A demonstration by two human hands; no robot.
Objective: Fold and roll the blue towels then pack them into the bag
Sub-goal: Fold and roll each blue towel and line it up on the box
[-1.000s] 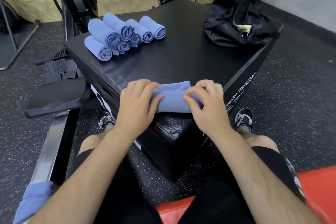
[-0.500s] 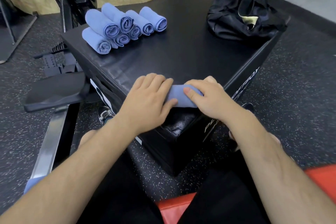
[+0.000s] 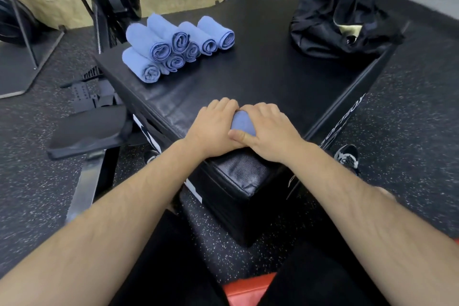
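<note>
A black padded surface (image 3: pixel 248 69) fills the middle of the view. A pile of rolled towels (image 3: pixel 178 42) sits at its far left, their spiral ends facing the person. A black bag (image 3: pixel 342 12) slumps at the far right corner, gaping to show a pale lining. An exercise machine (image 3: pixel 87 129) stands to the left, and a shoe (image 3: pixel 347 156) shows on the floor to the right. Nothing lies between the pile, the bag and the hands.

At the near corner, the left hand (image 3: pixel 213 129) and right hand (image 3: pixel 268 131) meet over one blue towel (image 3: pixel 242 123). Each grip is closed on it, with fingers curled over the top and the right thumb pressed to its near side. Only a small patch of cloth shows between them.

Both ends of the towel are covered, so its long axis seems to run left to right across the corner.
</note>
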